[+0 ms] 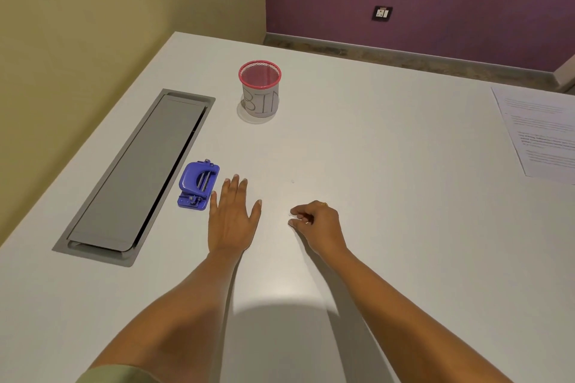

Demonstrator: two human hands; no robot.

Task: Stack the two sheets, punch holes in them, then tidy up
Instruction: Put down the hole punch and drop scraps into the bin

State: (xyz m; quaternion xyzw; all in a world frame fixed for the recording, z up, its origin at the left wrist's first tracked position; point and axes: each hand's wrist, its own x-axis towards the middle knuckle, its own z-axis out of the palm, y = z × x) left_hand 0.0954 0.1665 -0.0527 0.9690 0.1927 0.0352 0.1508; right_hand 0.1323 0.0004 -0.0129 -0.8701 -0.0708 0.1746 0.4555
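The printed sheets point(541, 130) lie on the white table point(389, 140) at its far right, partly cut off by the frame edge. A blue hole punch point(198, 185) sits left of centre. Just to its right, my left hand point(231, 218) rests flat on the table with its fingers spread, and the little finger almost touches the punch. My right hand point(314, 221) is curled, its thumb and fingertips pinched together at the table surface. Whether they hold a paper bit is too small to tell. A tiny white speck point(292, 181) lies beyond it.
A red-rimmed mesh cup labelled BIN point(260, 90) stands upright behind the punch, farther back on the table. A long grey cable hatch point(133, 171) is set into the table at the left. Walls close off the table's left and back sides.
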